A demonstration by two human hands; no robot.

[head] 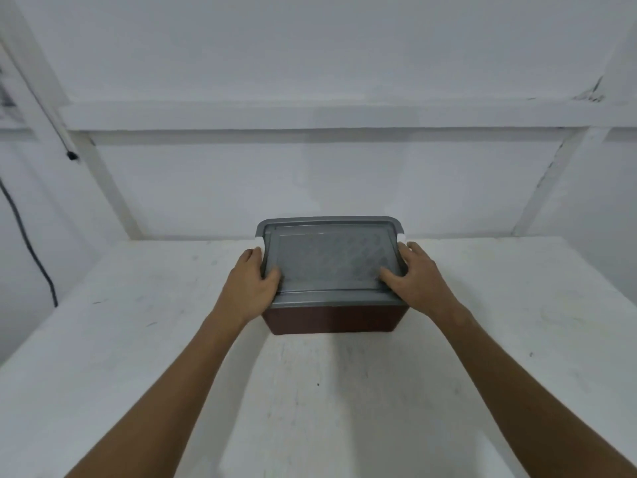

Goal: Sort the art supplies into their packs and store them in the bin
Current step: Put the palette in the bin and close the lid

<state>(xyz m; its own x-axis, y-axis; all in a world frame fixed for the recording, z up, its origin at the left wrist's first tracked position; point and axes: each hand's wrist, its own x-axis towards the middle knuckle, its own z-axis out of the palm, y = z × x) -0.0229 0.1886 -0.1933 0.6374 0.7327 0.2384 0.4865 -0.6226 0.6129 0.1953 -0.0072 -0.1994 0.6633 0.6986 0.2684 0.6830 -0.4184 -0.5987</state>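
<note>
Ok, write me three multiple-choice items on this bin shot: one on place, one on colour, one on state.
1. Where does the bin stand?
A. on the white table
B. on the floor
C. on a chair

2. What colour is the lid?
A. yellow
B. grey
C. green

3. How is the bin?
A. open, lid beside it
B. tipped on its side
C. lid on, a hand at each end

Key: 1 A, its dark red base sits on the tabletop; 2 B, the top is plain grey; 3 C, the left hand and right hand grip the lid's two ends.
</note>
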